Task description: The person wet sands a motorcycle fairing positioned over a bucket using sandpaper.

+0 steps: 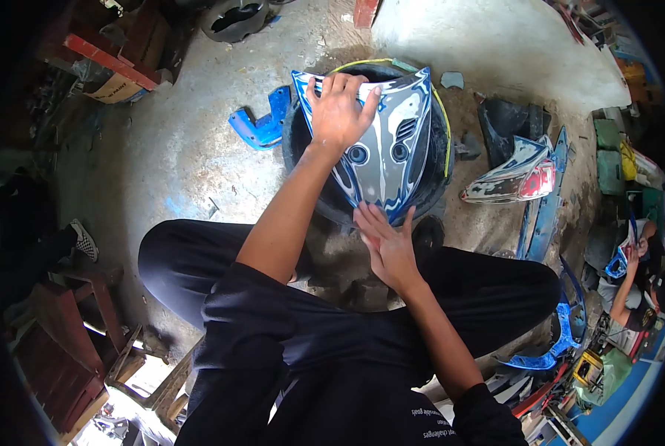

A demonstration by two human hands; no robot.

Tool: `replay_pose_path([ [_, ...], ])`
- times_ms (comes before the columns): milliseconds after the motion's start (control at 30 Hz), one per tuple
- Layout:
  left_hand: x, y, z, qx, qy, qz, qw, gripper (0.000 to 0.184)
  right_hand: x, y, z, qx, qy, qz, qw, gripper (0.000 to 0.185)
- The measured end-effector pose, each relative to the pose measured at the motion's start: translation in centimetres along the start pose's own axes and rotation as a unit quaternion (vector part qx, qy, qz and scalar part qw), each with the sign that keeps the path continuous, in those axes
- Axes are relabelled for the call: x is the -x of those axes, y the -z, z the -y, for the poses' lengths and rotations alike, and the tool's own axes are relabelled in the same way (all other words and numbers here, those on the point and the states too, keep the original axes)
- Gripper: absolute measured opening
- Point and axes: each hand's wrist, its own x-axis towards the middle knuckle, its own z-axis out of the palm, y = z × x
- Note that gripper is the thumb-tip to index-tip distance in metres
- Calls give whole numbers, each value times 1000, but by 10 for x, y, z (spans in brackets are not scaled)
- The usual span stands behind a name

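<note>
A motorcycle fairing panel [383, 178], patched in grey, white and blue with two round holes and a slotted vent, lies across a round black tub [442, 126]. My left hand [340, 111] is on its upper left part, fingers bent at the top edge and thumb apart on the surface. At the narrow lower tip, my right hand [386, 241] has its fingers on the panel and its thumb at the right side. Both hands grip the panel. What lies under my left palm is hidden.
A blue plastic part [262, 123] lies left of the tub. To the right are a red-and-white fairing piece [511, 178] and a dark part [512, 123]. Another person [633, 282] handles a blue part at far right. A wooden chair [69, 334] stands lower left.
</note>
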Motion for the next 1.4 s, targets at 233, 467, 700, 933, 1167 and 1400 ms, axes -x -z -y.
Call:
replay_pose_path([
  [233,1,-1,-1,4,1,10,1000,45,-19,0,11,14,-16,-46,999,54],
  [467,4,2,-3,-1,6,27,1000,42,-39,-4,12,46,-16,-81,996,58],
  [700,-2,4,-4,14,6,14,1000,41,3,-15,21,61,-49,-45,996,63],
  [933,-1,7,-6,8,10,32,999,36,-58,-3,15,102,-111,-137,979,62],
  [1167,-3,9,-8,13,9,21,1000,33,0,-18,18,115,-97,-42,988,60],
  [1400,-2,6,-6,9,2,19,1000,35,-54,3,10,99,-144,-117,978,63],
])
